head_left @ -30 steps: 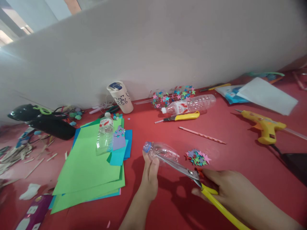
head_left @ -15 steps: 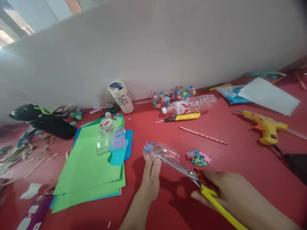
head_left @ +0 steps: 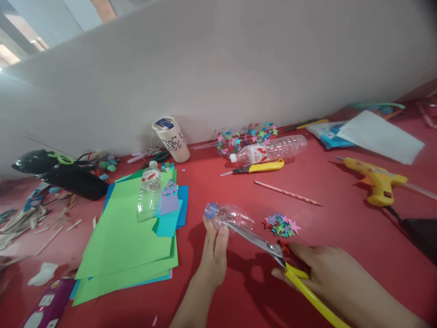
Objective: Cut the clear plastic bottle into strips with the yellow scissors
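My left hand [head_left: 215, 248] grips the cut top of a clear plastic bottle [head_left: 235, 215] near its blue-ringed neck, which points left. In my right hand [head_left: 317, 269] is a pair of scissors [head_left: 259, 241] with yellow handles. The blades look nearly closed, and their tips lie against the bottle piece beside my left thumb. Just beyond the blades is a small heap of coloured foam stars [head_left: 282, 225].
Green paper sheets [head_left: 126, 246] lie at left under a clear bottle [head_left: 149, 193]. Behind my hands are a yellow cutter [head_left: 266, 166], a pencil [head_left: 287, 193] and a lying bottle [head_left: 273, 149]. A yellow glue gun [head_left: 378, 180] rests at right, a white tumbler [head_left: 172, 141] behind.
Both hands, the bottle piece and the scissors hold almost the same position. The whole view has shifted very slightly.
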Tool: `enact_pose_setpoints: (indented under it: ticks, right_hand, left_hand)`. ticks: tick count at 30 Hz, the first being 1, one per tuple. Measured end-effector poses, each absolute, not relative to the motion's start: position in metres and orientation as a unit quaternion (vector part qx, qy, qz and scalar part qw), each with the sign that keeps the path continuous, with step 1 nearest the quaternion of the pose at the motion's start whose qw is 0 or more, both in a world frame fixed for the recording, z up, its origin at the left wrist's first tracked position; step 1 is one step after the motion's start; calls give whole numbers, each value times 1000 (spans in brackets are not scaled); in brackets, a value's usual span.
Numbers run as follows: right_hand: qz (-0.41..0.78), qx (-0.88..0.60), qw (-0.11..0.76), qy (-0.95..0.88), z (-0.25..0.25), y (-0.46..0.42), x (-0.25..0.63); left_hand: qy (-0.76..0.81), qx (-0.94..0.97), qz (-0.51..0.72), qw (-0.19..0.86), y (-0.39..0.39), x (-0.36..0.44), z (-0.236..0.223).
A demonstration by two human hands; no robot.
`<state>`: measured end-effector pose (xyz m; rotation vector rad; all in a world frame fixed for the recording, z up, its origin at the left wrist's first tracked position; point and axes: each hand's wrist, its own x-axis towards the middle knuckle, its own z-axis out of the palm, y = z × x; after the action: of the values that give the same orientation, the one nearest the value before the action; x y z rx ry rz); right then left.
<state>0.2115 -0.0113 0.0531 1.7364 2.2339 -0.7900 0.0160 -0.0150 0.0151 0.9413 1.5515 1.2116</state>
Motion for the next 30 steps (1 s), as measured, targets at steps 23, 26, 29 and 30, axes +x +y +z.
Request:
enact_pose_setpoints:
  ticks: [23,26,29,30]
  right_hand:
    - [-309,586,32,748,50,-9,221]
    - [-325,582,40,744,51,-8,221]
    - [-336,585,50,737,51,-9,221]
    - [-335,587,53,735,50,-9,221]
  left_hand:
    - [414,250,662,572,7,-4,21]
    - [420,253,653,578,5,-2,24]
    - [430,249,650,574,6,0,22]
    - [434,248,651,571,6,0,21]
